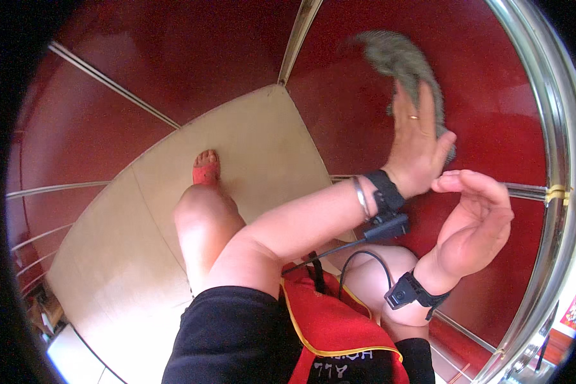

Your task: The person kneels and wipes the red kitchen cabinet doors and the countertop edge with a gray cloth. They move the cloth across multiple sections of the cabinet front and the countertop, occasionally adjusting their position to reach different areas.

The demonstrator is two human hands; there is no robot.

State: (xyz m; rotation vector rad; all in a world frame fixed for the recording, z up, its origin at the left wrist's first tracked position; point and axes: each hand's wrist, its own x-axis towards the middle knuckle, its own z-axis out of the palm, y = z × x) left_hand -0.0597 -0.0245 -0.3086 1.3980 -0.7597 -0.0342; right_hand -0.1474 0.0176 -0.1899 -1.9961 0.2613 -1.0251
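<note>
My left hand (414,139) lies flat, back up and fingers spread, on a grey cloth (403,57) against a glossy red panel (480,86). The cloth is motion-blurred, bunched beyond the fingertips and down the thumb side. A ring, a metal bangle and a black wrist strap with a small device are on this arm. Close to the left wrist, my right hand (475,216) is raised with its fingers loosely bent and its palm partly showing; nothing is seen in it. A black strap with a small camera (401,295) sits on the right forearm.
A curved polished metal rail (554,144) borders the red panels on the right, with yellow wrapping (558,195) at a joint. Metal strips divide the panels. Below, a beige floor (259,139) bears my foot in a red toeless covering (206,173). A cable hangs between the wrist devices.
</note>
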